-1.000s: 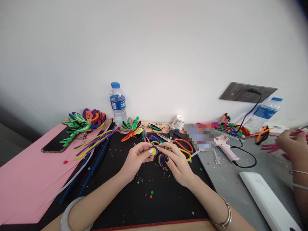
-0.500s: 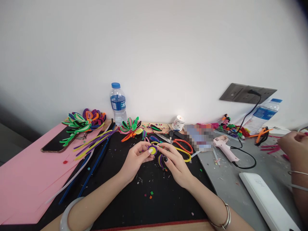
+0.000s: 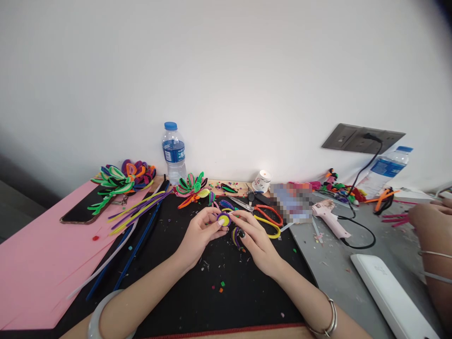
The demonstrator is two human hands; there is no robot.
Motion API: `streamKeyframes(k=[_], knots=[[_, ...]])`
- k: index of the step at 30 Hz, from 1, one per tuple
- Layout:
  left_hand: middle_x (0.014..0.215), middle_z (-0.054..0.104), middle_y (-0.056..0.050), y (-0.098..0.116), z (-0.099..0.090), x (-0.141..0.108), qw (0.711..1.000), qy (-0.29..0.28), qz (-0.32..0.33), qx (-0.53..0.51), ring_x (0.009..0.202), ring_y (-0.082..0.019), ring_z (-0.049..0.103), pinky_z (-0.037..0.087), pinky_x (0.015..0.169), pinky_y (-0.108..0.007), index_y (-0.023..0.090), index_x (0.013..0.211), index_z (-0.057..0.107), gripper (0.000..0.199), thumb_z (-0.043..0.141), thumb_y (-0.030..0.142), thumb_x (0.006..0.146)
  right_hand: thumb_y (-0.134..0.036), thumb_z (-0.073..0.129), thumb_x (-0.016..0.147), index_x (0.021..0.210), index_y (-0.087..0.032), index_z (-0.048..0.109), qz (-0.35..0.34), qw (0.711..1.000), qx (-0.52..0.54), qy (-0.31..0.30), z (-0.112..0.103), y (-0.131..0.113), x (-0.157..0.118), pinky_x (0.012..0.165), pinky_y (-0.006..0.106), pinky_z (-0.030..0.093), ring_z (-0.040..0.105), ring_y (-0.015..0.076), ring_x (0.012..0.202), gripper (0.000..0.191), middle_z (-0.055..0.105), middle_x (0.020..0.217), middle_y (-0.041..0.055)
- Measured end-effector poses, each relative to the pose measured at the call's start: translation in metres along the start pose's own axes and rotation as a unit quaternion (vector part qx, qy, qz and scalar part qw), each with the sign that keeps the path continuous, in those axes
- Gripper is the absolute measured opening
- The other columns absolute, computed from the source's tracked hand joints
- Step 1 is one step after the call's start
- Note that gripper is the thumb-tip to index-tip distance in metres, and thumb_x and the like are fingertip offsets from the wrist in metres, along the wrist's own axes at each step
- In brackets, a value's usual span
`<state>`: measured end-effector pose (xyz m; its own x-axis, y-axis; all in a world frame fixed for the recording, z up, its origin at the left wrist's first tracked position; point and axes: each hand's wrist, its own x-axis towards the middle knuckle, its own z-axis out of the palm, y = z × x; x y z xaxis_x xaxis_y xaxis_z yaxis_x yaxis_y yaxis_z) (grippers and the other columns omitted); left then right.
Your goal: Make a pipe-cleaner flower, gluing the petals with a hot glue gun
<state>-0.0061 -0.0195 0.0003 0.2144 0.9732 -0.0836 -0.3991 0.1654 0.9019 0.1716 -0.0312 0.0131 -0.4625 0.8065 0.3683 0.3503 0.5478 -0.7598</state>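
A small round pipe-cleaner coil [image 3: 224,220], yellow in the middle with a purple rim, is pinched by my left hand [image 3: 198,234], thumb on its face. The fingertips of my right hand [image 3: 259,240] press on the coil's right edge, and that thumb is bent below them. A curved strip of purple and yellow pipe cleaners [image 3: 235,237] shows just under the right hand; whether it joins the coil I cannot tell. Behind my hands lie scissors with orange handles [image 3: 270,214] and a yellow-handled loop [image 3: 272,230], partly hidden by my right hand.
Loose purple and yellow pipe cleaners [image 3: 137,214], a phone [image 3: 79,207] and pipe-cleaner flowers [image 3: 190,186] lie left. A water bottle [image 3: 173,155] stands behind. Right are a paper cup [image 3: 262,181], a pink glue gun [image 3: 332,221], a white case [image 3: 388,292] and another person's hand [image 3: 429,221].
My hands stay almost still around the coil. The other person's hand at the right edge has shifted slightly to the left and down.
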Motion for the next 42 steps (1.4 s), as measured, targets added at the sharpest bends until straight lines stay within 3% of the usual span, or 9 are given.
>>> streamKeyframes(k=[14, 25, 42], knots=[[0.083, 0.062, 0.001, -0.003, 0.002, -0.002, 0.995, -0.015, -0.043, -0.094, 0.076, -0.013, 0.062, 0.048, 0.078, -0.03, 0.022, 0.091, 0.052, 0.024, 0.066, 0.021, 0.071, -0.031, 0.035, 0.091, 0.128, -0.026, 0.043, 0.004, 1.0, -0.005, 0.005, 0.001, 0.002, 0.0, 0.103, 0.04, 0.028, 0.037, 0.0205, 0.121, 0.038, 0.041, 0.131, 0.0061], [0.08, 0.064, 0.001, -0.006, 0.003, -0.002, 0.992, 0.008, -0.037, -0.119, 0.08, -0.013, 0.062, 0.048, 0.08, -0.029, 0.021, 0.09, 0.053, 0.024, 0.066, 0.021, 0.071, -0.038, 0.033, 0.091, 0.129, -0.029, 0.041, 0.009, 0.999, 0.039, 0.007, 0.007, 0.004, 0.001, 0.102, 0.038, 0.031, 0.036, 0.0204, 0.123, 0.04, 0.041, 0.131, 0.0052], [0.076, 0.065, 0.001, -0.007, 0.005, -0.001, 0.99, 0.049, -0.028, -0.13, 0.078, -0.014, 0.064, 0.048, 0.081, -0.03, 0.021, 0.091, 0.052, 0.028, 0.069, 0.022, 0.068, -0.041, 0.033, 0.09, 0.135, -0.03, 0.03, 0.037, 0.996, 0.077, -0.021, 0.017, 0.007, -0.001, 0.107, 0.039, 0.021, 0.024, 0.0193, 0.13, 0.046, 0.029, 0.14, 0.0035]])
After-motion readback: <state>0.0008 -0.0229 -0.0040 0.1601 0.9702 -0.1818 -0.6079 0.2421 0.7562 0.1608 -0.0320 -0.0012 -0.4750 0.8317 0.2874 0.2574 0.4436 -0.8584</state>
